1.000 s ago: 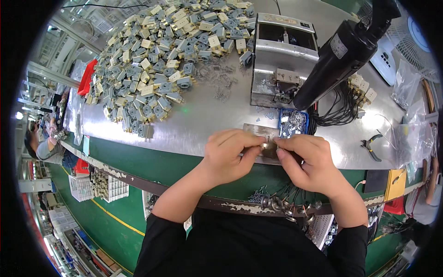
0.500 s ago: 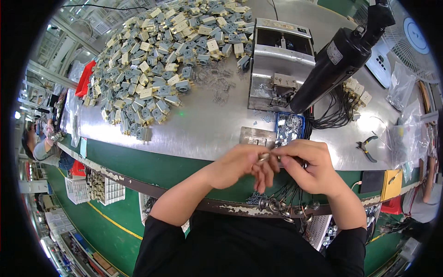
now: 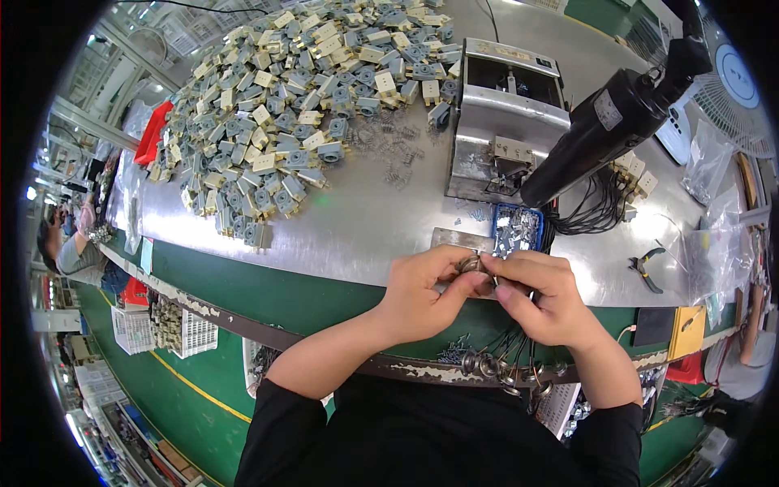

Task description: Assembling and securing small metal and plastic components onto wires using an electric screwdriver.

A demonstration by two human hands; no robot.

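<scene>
Over the green front strip of the bench, my two hands meet. My left hand (image 3: 426, 296) is closed around a round metal piece (image 3: 470, 265), thumb and fingers pinching it. My right hand (image 3: 545, 294) has its thumb and forefinger pressed together against the side of that piece; whatever lies between them is too small to name. Below them, several dark cables ending in round metal caps (image 3: 488, 365) hang at the bench edge, beside a scatter of small screws (image 3: 456, 349). Just beyond the fingers lies a flat metal plate (image 3: 448, 237), partly covered by my hands.
A blue tray (image 3: 496, 217) of small metal bits adjoins the plate. Behind it stand a metal machine (image 3: 479, 146) and a thick black cylinder (image 3: 596, 134). A big pile of grey-and-cream housings (image 3: 268, 122) and loose springs (image 3: 389, 146) are leftward; pliers (image 3: 647, 269) lie right.
My left hand has turned, its loose fingers curling in and its thumb coming up onto the round metal piece. My right hand stays close against it. The whole view has shifted slightly.
</scene>
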